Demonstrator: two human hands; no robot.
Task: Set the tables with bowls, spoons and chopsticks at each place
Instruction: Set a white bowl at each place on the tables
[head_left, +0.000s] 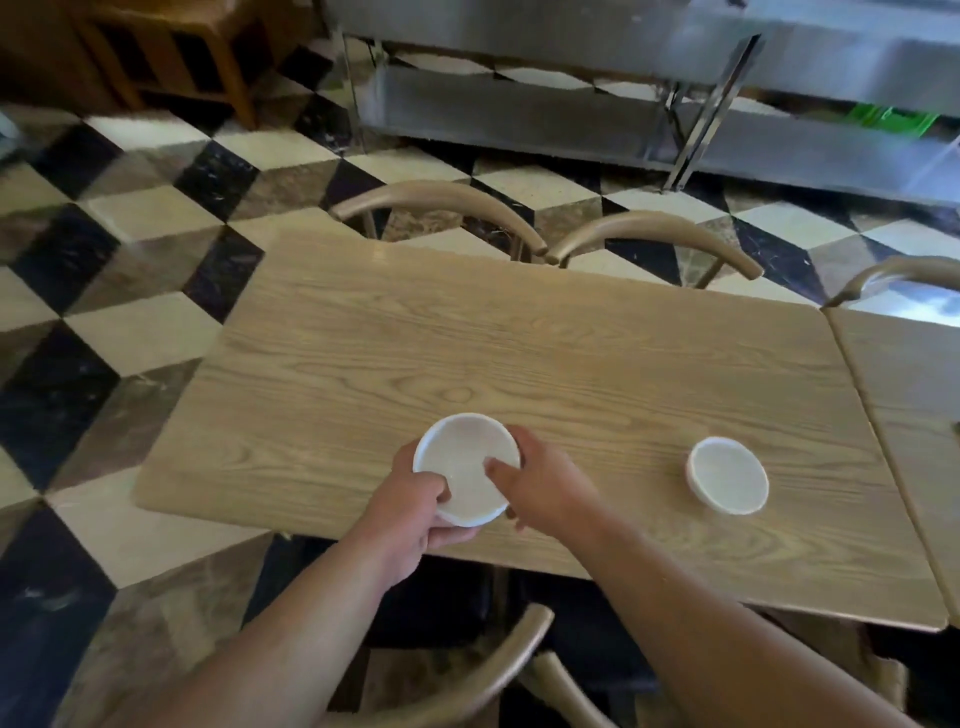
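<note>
— Wooden table (519, 338), checkered floor. One bowl (727, 475) set down at near right place.
— Second bowl (465, 467) above near left place, pinched by left hand (410, 509) and right hand (540, 483), fingers curled on rim, probably for steady lowering.

White bowls (466, 467), pale woodgrain table (519, 353), black-cream checkered floor (130, 234)

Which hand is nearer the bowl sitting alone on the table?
Right. The right hand grips the held bowl on the side facing the lone bowl; the left hand holds its far side.
</note>
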